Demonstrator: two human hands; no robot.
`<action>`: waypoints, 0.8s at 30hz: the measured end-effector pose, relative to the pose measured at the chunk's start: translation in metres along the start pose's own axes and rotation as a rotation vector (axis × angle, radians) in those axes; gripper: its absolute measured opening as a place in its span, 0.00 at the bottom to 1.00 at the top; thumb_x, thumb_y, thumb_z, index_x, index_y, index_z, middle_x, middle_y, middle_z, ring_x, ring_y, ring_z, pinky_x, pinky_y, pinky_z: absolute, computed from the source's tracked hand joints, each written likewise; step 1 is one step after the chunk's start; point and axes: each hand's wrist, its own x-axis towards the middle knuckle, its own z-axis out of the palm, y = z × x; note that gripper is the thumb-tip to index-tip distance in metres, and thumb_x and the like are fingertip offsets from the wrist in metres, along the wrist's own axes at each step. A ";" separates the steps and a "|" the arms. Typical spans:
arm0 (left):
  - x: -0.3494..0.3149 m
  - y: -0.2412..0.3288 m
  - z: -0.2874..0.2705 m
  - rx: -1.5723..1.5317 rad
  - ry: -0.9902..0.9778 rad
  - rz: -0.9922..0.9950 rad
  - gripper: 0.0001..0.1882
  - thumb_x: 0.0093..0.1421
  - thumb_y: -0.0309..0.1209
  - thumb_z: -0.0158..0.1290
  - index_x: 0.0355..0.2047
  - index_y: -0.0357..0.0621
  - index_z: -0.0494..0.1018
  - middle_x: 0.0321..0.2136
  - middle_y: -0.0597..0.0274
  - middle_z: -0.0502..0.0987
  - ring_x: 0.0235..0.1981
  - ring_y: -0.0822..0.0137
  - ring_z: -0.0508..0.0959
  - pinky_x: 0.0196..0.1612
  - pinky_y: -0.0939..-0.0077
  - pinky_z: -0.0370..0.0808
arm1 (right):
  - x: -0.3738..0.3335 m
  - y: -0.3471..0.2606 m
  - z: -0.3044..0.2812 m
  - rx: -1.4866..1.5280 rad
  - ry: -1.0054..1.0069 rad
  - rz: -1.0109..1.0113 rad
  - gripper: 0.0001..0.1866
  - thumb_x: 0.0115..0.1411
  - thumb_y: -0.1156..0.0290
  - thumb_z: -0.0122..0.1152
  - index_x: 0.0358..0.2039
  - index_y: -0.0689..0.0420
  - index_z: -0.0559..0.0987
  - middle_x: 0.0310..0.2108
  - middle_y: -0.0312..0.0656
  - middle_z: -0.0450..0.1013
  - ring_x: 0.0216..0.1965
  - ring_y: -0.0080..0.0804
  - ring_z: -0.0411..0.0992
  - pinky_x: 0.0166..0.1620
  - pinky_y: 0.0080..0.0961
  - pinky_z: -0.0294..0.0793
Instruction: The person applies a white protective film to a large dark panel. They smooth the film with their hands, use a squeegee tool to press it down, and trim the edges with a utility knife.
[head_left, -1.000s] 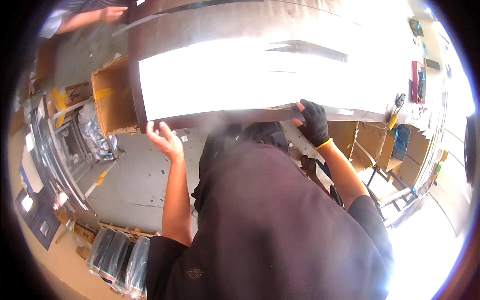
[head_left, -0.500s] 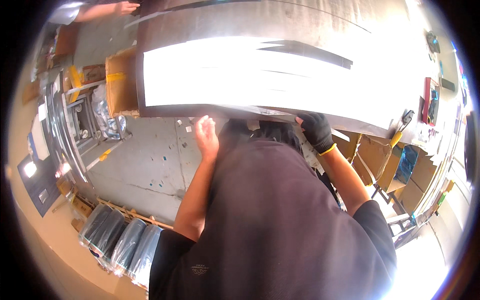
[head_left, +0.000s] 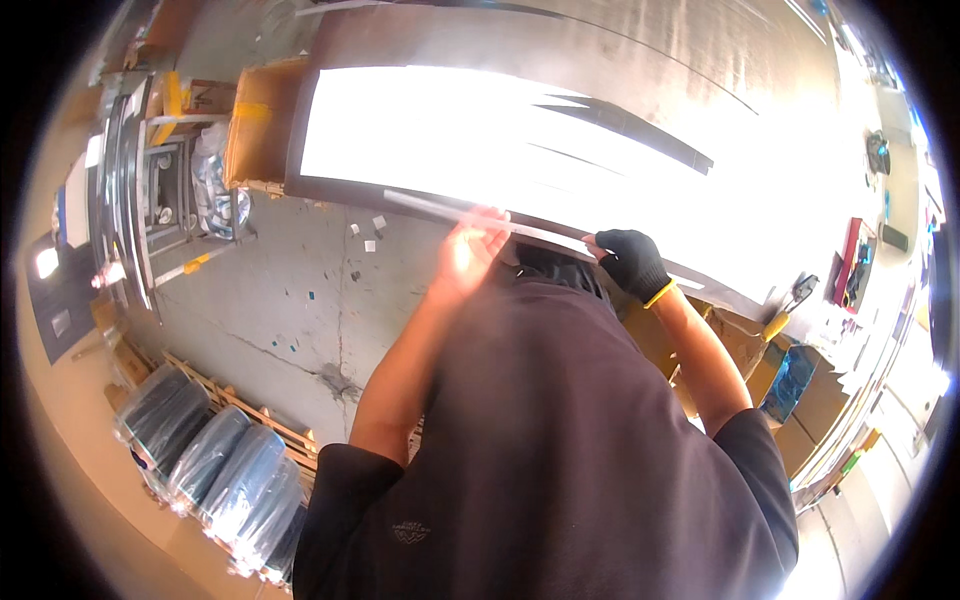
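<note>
Right hand [head_left: 632, 263]: pinches strip [head_left: 552, 237], near edge of table [head_left: 345, 188]
Left hand [head_left: 473, 252]: half-curled; hold unclear
Risk: strip may bend, from uneven pull

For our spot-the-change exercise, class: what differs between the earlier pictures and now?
The left hand has moved right, from the table's near-left corner to the pale strip; blur hides whether it grips. A co-worker's hand has left view. The gloved right hand stays at the table's near edge.

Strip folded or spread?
Spread: the strip runs long and narrow from the right hand past the blurred left hand; no fold shows.
</note>
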 end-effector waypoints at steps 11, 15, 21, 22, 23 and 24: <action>0.030 0.067 -0.020 0.159 0.246 0.282 0.26 0.80 0.41 0.50 0.71 0.40 0.68 0.65 0.54 0.78 0.68 0.58 0.76 0.73 0.56 0.71 | 0.024 0.027 0.006 -0.061 -0.227 0.186 0.11 0.70 0.63 0.60 0.45 0.53 0.84 0.41 0.48 0.83 0.46 0.54 0.80 0.50 0.45 0.78; 0.032 0.109 -0.018 0.402 0.311 0.344 0.24 0.82 0.43 0.47 0.69 0.39 0.70 0.62 0.52 0.80 0.64 0.59 0.79 0.68 0.60 0.78 | 0.031 0.036 0.009 -0.093 -0.137 0.117 0.09 0.67 0.65 0.61 0.43 0.52 0.85 0.41 0.47 0.83 0.45 0.53 0.81 0.50 0.44 0.79; 0.035 0.134 -0.034 0.642 0.282 0.343 0.23 0.84 0.42 0.46 0.67 0.37 0.72 0.60 0.50 0.82 0.61 0.61 0.82 0.61 0.64 0.81 | 0.038 0.026 0.012 -0.116 -0.042 0.103 0.10 0.63 0.64 0.66 0.41 0.53 0.86 0.39 0.50 0.84 0.42 0.56 0.81 0.49 0.46 0.80; 0.036 0.134 -0.037 0.643 0.260 0.343 0.23 0.83 0.41 0.46 0.67 0.37 0.72 0.60 0.50 0.82 0.61 0.61 0.82 0.61 0.64 0.81 | 0.039 0.020 0.009 -0.138 -0.062 0.141 0.10 0.63 0.65 0.68 0.42 0.54 0.86 0.40 0.50 0.84 0.44 0.55 0.82 0.50 0.44 0.80; 0.037 0.134 -0.040 0.643 0.238 0.343 0.23 0.83 0.41 0.47 0.67 0.38 0.72 0.60 0.50 0.82 0.61 0.61 0.82 0.61 0.64 0.81 | 0.040 0.013 0.004 -0.160 -0.083 0.179 0.11 0.63 0.66 0.70 0.43 0.55 0.86 0.42 0.50 0.84 0.45 0.54 0.82 0.50 0.43 0.80; 0.036 0.134 -0.040 0.644 0.217 0.340 0.23 0.83 0.41 0.47 0.67 0.38 0.72 0.60 0.50 0.82 0.61 0.61 0.82 0.61 0.65 0.81 | 0.040 0.006 0.001 -0.180 -0.105 0.220 0.11 0.62 0.66 0.72 0.44 0.56 0.86 0.43 0.49 0.85 0.47 0.53 0.82 0.51 0.42 0.80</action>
